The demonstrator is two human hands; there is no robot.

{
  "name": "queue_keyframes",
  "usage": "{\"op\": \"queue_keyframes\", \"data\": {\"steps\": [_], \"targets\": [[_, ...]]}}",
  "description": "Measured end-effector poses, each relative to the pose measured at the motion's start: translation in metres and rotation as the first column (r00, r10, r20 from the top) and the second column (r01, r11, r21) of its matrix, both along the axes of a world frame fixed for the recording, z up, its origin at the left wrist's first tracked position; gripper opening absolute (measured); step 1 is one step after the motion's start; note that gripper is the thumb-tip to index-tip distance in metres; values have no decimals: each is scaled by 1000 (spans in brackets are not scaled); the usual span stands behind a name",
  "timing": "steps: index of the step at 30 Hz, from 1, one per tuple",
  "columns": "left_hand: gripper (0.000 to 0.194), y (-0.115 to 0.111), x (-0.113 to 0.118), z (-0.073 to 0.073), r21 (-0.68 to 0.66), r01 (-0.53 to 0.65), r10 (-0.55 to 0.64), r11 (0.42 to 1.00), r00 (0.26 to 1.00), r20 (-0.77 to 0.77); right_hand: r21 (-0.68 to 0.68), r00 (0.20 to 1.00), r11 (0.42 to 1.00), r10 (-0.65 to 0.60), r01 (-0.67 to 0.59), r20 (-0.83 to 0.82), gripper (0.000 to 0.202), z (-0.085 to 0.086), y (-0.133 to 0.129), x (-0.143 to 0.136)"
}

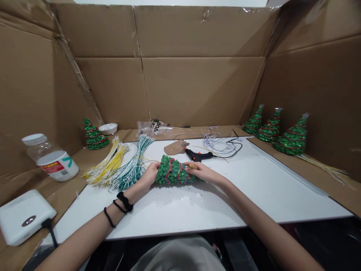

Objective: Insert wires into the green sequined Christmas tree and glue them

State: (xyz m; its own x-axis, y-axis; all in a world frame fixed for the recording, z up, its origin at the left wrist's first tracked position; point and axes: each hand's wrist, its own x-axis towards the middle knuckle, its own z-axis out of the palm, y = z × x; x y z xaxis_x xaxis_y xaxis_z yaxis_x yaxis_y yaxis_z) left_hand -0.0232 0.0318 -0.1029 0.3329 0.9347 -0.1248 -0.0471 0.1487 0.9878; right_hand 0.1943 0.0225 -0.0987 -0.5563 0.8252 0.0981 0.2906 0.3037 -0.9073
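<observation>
A small green Christmas tree [172, 174] of glittering beads, wound with red garland, lies on its side on the white board [175, 210]. My left hand [151, 174] grips its left end, fingers closed. On its upper right side rests my right hand [201, 172], its fingers pinched around a small yellow-brown stick-like piece [193, 166] whose kind I cannot make out. A black glue gun [199, 154] lies just behind that hand, its nozzle toward a brown scrap [175, 147]. Left of the tree are bundles of green-and-white wires [135, 165] and yellow-and-white wires [108, 167].
Finished-looking trees stand at the right [293, 137] and left [94, 134]. A plastic jar [52, 162], a white box with a cable [26, 216] and a white bowl [108, 129] are at left. Tangled wire [217, 143] lies behind. Cardboard walls [203, 90] enclose the board.
</observation>
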Motion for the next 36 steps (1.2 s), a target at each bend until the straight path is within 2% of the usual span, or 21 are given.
{"op": "queue_keyframes", "data": {"steps": [10,15,25,27,28,30,31,32,33,36], "targets": [[18,0,0,1,-31,-8,9,999,1000,6,-16,997,998,-60,60,40,40,1,-2,1],[21,2,-1,-3,0,-2,2,1000,1000,-9,-9,997,998,-61,62,52,41,1,-1,1],[20,2,0,0,-26,50,-50,998,998,30,67,995,995,-73,68,74,37,2,-3,0],[21,4,-1,-1,-27,79,-77,997,996,44,157,984,973,-177,170,32,37,4,-4,1],[21,6,-2,-1,-25,89,-88,996,995,44,215,961,936,-276,277,-37,38,6,-4,3],[21,8,-5,2,-16,123,-123,992,992,3,290,840,791,-476,539,-261,38,11,-5,8],[20,8,-6,5,-15,143,-144,990,989,-38,288,758,710,-533,642,-375,37,14,-6,11],[19,8,-8,8,-18,162,-163,987,983,-88,268,695,661,-551,701,-462,37,17,-7,14],[17,8,-10,12,-26,176,-177,984,975,-137,242,669,657,-539,714,-513,36,20,-8,16],[10,7,-16,23,-43,165,-171,985,961,-219,177,731,781,-442,598,-520,38,25,-13,17]]}}
